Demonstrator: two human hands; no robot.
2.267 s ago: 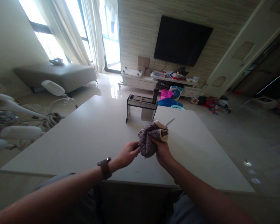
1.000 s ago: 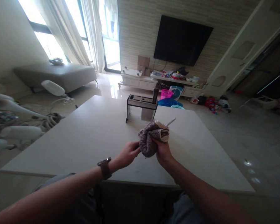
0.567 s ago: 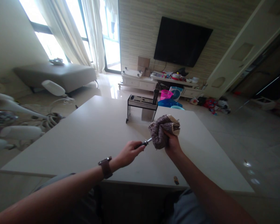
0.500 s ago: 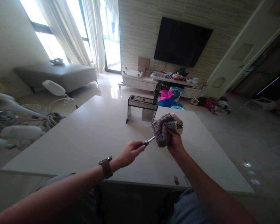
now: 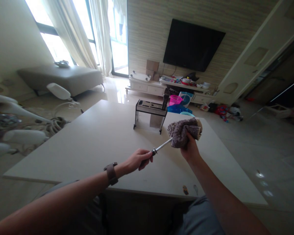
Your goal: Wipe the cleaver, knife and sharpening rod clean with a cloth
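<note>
The left grip (image 5: 140,158) is clamped on the handle (image 5: 154,152) of a rod (image 5: 163,144) above the bench (image 5: 100,140), the right grip (image 5: 191,147) on a towel (image 5: 182,132) hiding its far end; the rod seems stiff and maybe slippery, best held by its handle, the towel soft

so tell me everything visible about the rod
The slim, straight rod looks like pale metal, with a collar and a dark handle mostly hidden in the left hand. It slants up and rightward in the picture, over the white table, until the bunched cloth in the right hand hides its far end.
</note>
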